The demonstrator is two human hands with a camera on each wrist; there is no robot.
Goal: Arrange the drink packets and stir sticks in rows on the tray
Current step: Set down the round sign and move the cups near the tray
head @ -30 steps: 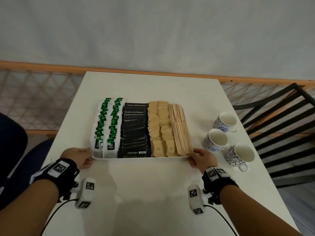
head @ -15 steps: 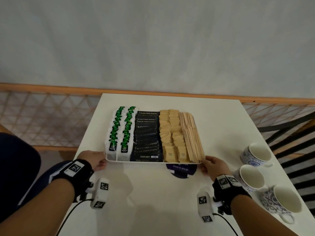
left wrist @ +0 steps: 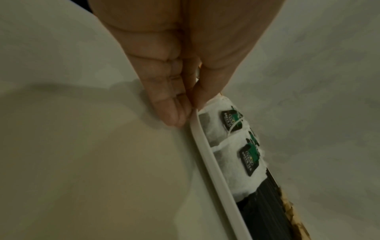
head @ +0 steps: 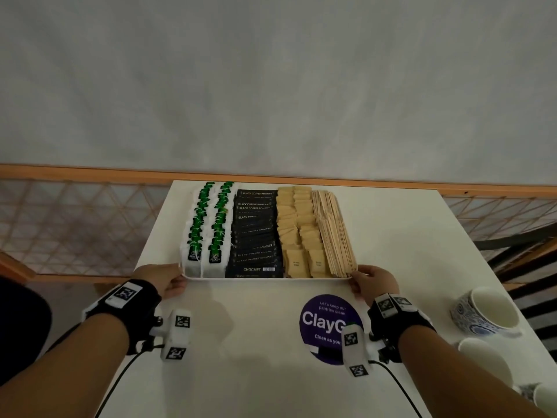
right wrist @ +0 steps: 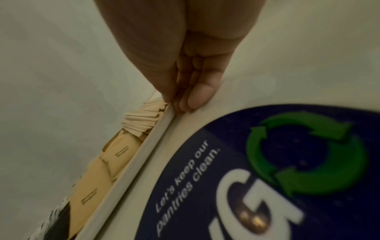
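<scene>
With my left hand (head: 164,279) and right hand (head: 373,282) each pinching a near corner of the shallow white plastic tray (head: 265,278), its rows look full, so next I judge only a level set-down and release.

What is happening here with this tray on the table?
A person holds a white tray by its two near corners, the left hand on one and the right hand on the other. The tray is already filled in neat rows: green tea bags, black coffee packets, brown sugar packets and wooden stir sticks. It sits on a white table, beyond a round purple sticker. Patterned cups stand on the right.
</scene>
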